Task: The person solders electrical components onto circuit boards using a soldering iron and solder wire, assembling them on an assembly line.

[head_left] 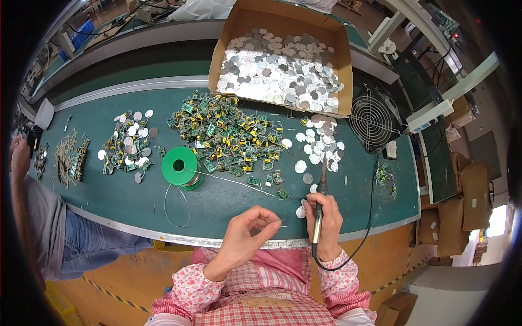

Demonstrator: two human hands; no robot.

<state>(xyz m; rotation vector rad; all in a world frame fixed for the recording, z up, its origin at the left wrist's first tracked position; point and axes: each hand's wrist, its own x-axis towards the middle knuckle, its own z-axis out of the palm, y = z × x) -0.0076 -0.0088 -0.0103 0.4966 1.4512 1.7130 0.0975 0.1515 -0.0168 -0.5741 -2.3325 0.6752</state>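
Nearest the table edge, the left hand pinched the end of a thin solder wire between thumb and fingertips, while the right hand was clamped around a soldering iron, its tip pointing away over a silver disc. The wire ran back to a green spool. Beyond lay a heap of small circuit boards, then a cardboard box of metal discs.

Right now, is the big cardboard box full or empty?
Partly full. The cardboard box is open on top, and shiny round metal discs cover its bottom.
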